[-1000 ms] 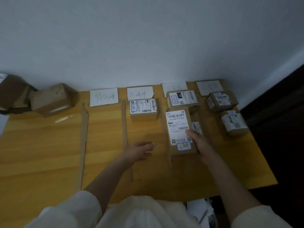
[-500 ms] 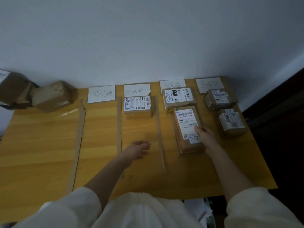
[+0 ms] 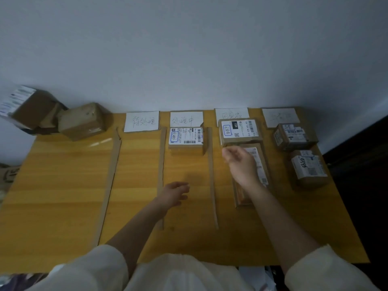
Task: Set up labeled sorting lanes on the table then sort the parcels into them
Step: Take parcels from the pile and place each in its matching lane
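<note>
Above the third lane from the left, the right hand (image 3: 241,164) hangs with its fingers loosely curled and nothing between them, over the long flat parcel (image 3: 259,164) that lies on the table (image 3: 63,185) beneath it. Whether the palm touches the parcel's label cannot be told from this angle. That parcel sits just in front of a labelled box (image 3: 239,131), which stands at the head of the lane under the third paper sign (image 3: 231,113). The left hand (image 3: 174,195) is relaxed and empty, low over the bare wood of the second lane, whose single white-labelled parcel (image 3: 186,137) sits under its own paper sign (image 3: 186,120).

Three cardboard strips mark the lanes; the nearest to the right hand is the strip (image 3: 212,179) between the second and third lanes. In the fourth lane two small boxes (image 3: 296,136) and (image 3: 308,169) are in place. The first lane holds only its sign (image 3: 141,122).

The step in hand looks like the placing of the long parcel, now resting in its lane. At the far left corner a small heap of unsorted parcels (image 3: 81,120) waits, well apart from both hands. The next move likely calls for a long reach there, a look at a label, and a match to a sign.
</note>
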Tool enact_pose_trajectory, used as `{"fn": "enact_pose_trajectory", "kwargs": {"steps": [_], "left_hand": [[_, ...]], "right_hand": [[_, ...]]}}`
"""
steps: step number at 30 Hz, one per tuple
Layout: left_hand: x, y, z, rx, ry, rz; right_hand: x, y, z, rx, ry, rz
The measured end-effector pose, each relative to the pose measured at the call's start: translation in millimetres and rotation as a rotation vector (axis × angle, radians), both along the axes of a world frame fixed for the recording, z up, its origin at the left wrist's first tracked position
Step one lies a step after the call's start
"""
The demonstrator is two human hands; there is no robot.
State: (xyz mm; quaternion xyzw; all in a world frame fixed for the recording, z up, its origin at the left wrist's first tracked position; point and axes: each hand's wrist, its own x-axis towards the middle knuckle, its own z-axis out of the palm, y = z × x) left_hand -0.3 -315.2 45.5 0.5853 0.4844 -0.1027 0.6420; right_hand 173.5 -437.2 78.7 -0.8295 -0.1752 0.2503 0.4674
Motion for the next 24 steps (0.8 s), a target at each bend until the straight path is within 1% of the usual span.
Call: {"fn": "enact_pose_trajectory", "kwargs": {"steps": [2, 3, 6, 9, 13, 18, 21, 24], "left_hand": [[-7, 6, -1, 0.01, -0.009, 0.053], [-12, 10, -1, 0.014, -0.011, 0.083], [-27, 28, -1, 0.025, -0.012, 0.17], [-51, 60, 0, 0.053, -0.009, 0.236], [-91, 118, -2, 0.109, 0.001, 0.291], [-139, 201, -5, 0.138, -0.021, 0.439], [-165, 250, -14, 0.137, -0.03, 0.494], [-187, 298, -25, 0.144, -0.035, 0.525]], "right_hand": [[-17, 22, -3, -0.057, 0.11, 0.21], [-27, 33, -6, -0.074, 0.172, 0.28], [-58, 72, -18, -0.108, 0.327, 0.423], [-86, 112, -24, -0.147, 0.37, 0.498], [-117, 165, -23, -0.192, 0.358, 0.538], [-149, 236, -22, -0.286, 0.343, 0.54], [-165, 283, -27, -0.317, 0.35, 0.51], [-177, 333, -36, -0.328, 0.336, 0.434]]}}
